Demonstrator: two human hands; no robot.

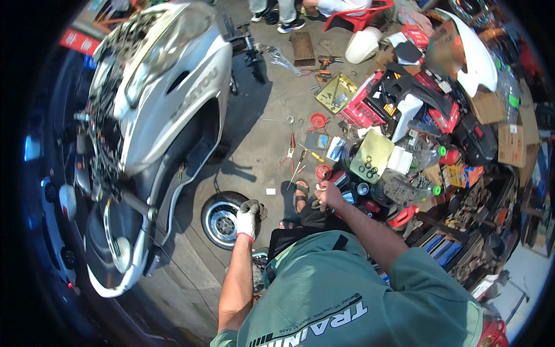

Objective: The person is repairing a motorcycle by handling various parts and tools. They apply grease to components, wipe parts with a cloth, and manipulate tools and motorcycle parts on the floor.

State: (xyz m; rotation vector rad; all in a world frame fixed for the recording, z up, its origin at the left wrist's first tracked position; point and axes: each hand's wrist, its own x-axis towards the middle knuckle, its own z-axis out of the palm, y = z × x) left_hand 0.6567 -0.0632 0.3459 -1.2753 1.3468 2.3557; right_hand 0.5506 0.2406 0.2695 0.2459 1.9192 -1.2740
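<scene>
the wheel (222, 221) was on the ground at the near left, beside the person's feet (301, 191), its round face showing upward and one scooter (144, 144) to its left. it looked heavy and stiff; the rubber would likely have given good purchase, while the pale rim might have been slick, so opposite edges of the tyre seemed the best places to take hold.

the gloved left hand (247, 220) was at the wheel's right edge, fingers bent; whether it pinched the tyre or merely overlapped it could not be told. the right hand (329, 195) was well apart to the right, fingers curled in; whether they gripped anything could not be told either.

counted, there were one wheel, two red dishes (315, 123), two yellowish trays (376, 144), and, at the far side, one drill (326, 61), one brown block (302, 48) and one red chair (361, 20).
</scene>
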